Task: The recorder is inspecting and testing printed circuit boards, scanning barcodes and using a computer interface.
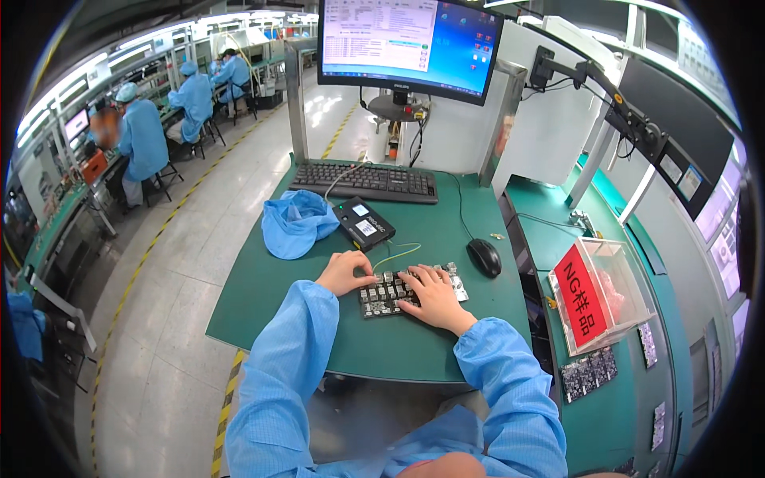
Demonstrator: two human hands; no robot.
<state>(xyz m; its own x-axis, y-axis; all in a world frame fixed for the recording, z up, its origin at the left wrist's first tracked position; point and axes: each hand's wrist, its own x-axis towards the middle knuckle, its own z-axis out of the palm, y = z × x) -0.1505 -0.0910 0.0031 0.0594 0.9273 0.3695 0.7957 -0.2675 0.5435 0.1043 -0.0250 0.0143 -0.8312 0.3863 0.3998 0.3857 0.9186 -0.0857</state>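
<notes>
My left hand (348,272) is closed in a pinch at the left upper corner of a circuit board panel (381,295) crowded with small metal-topped parts. The end of a thin yellow-green cable (398,253) runs into its fingertips; the tip is hidden. My right hand (437,298) lies over the right part of the panel, fingers spread and thumb apart, touching it from above. A black box (365,223) with a small lit screen and a white label sits just beyond my left hand, and the cable leads from it.
Left of the box is a blue cloth cap (298,224). Behind stand a black keyboard (366,182) and a monitor (410,44); a mouse (484,257) is at the right. A clear box with a red sign (580,295) and more boards (590,373) occupy the side bench. Co-workers (144,143) sit far left.
</notes>
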